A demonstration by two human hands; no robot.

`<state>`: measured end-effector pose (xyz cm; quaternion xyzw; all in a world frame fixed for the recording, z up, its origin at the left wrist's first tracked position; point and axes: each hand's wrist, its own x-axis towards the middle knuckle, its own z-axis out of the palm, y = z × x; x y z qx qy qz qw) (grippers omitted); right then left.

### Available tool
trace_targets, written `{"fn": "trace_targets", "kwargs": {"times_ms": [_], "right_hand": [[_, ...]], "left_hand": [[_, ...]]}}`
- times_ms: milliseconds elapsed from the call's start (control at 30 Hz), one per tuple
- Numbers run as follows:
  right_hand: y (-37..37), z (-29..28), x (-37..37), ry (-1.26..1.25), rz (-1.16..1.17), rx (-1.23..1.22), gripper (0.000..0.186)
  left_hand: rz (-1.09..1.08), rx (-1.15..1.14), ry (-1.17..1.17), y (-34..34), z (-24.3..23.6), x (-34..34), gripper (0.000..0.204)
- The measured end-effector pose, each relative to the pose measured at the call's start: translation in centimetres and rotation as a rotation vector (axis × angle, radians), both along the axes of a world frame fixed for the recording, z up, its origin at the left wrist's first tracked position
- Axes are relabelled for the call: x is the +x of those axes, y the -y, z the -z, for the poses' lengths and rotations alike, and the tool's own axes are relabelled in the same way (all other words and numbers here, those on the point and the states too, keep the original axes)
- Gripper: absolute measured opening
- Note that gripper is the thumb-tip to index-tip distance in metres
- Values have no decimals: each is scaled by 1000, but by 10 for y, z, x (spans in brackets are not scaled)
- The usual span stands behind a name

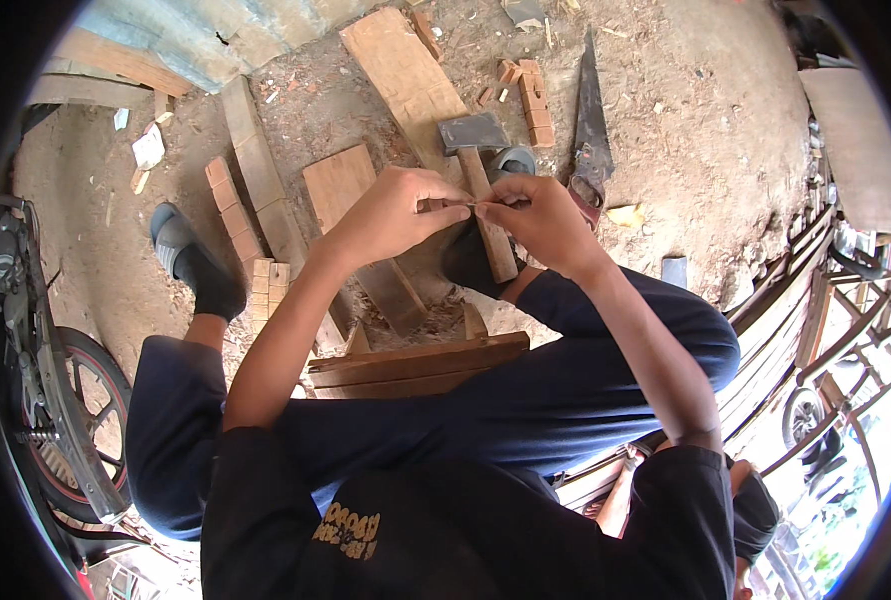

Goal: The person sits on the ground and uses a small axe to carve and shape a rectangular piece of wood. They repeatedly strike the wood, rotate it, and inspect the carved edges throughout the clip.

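Observation:
My left hand [398, 212] and my right hand [548, 222] meet in front of me, fingertips almost touching. Thumb and forefinger are pinched together on each. Whatever sits between the fingertips is too small to make out. Just beneath the hands lies a hammer [489, 208] with a dark, blocky metal head and a wooden handle, close by my right foot. A short plank [341, 188] slants across the ground under my left hand. Beyond the hammer head, a wider board [403, 75] stretches away from me.
To the right lies a handsaw [592, 125]. Small wooden block rows [536, 103] stand far off, with another row [234, 212] by my left sandal [174, 238]. A long narrow plank [266, 185] runs beside it. A motorbike wheel [88, 420] is at left; another person [756, 510] sits behind right.

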<state>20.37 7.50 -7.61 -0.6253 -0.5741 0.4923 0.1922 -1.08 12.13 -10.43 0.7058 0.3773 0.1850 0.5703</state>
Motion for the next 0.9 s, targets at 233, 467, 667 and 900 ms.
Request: {"fn": "trace_targets", "kwargs": {"times_ms": [233, 467, 667, 900], "right_hand": [[-37, -16, -3, 43, -164, -16, 14], [-75, -49, -3, 114, -351, -44, 13], [-68, 55, 21, 439, -254, -156, 68], [-43, 133, -5, 266, 62, -602, 74]], "left_hand": [[-192, 112, 94, 0, 0, -1, 15], [-348, -25, 127, -9, -8, 4, 13], [-658, -4, 171, -55, 76, -9, 15], [-725, 441, 54, -131, 195, 6, 9]]}}
